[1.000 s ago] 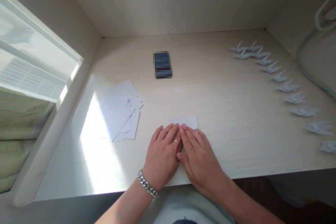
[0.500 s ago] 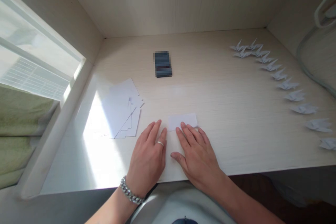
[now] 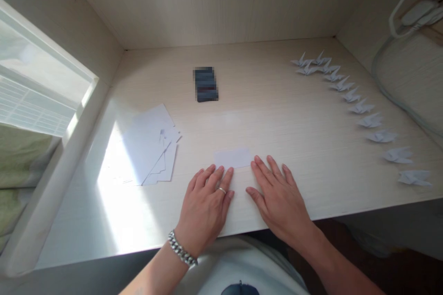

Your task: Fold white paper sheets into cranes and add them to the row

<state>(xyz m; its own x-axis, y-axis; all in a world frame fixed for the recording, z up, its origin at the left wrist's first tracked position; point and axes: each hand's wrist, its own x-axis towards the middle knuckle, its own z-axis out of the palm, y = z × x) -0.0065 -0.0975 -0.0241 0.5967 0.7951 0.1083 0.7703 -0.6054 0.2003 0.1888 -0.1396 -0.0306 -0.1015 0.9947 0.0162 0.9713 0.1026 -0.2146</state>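
Note:
A small white rectangle of paper (image 3: pixel 232 157) lies flat on the desk in front of me. My left hand (image 3: pixel 208 198) rests palm down, its fingertips at the paper's near left edge, fingers stretched out. It wears a ring and a chain bracelet. At the paper's right end my right hand (image 3: pixel 278 193) lies flat with fingers spread, the index fingertip at or close to the corner. Neither hand grips anything.
White paper sheets (image 3: pixel 147 140) lie in a loose pile on the left, partly in sunlight. A dark, blurred-out object (image 3: pixel 206 85) sits toward the back. Several folded paper cranes (image 3: pixel 362 107) form a line along the right. A cable (image 3: pixel 384 87) runs along the right wall.
My right hand has slid right, off the paper to its end. My left hand has moved right to the near edge. The whole view has shifted slightly.

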